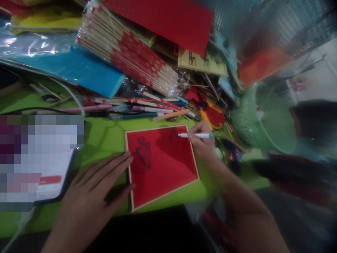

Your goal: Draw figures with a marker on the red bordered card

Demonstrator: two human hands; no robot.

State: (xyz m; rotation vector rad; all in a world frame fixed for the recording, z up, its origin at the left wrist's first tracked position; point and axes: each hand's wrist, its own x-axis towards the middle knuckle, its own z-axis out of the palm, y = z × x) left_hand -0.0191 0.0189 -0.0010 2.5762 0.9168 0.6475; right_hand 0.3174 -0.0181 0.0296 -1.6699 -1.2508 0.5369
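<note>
A red panel (163,165) edged with thin wooden strips lies on the green tabletop (105,140). Dark line drawings (143,153) show on its left part, with smaller marks near the upper right corner. My right hand (202,142) grips a white marker (198,135) with a teal end, its tip at those upper right marks. Flat beside the panel's left edge rests my left hand (102,182), fingers stretched out and fingertips touching the frame; it holds nothing.
A tablet-like screen (50,182), partly blurred out, lies at the left. Behind the panel are several pens (147,114), orange-handled scissors (216,117), a plastic-wrapped bundle of sticks (131,52) and blue sheets (94,70). A green basket (260,119) stands at the right.
</note>
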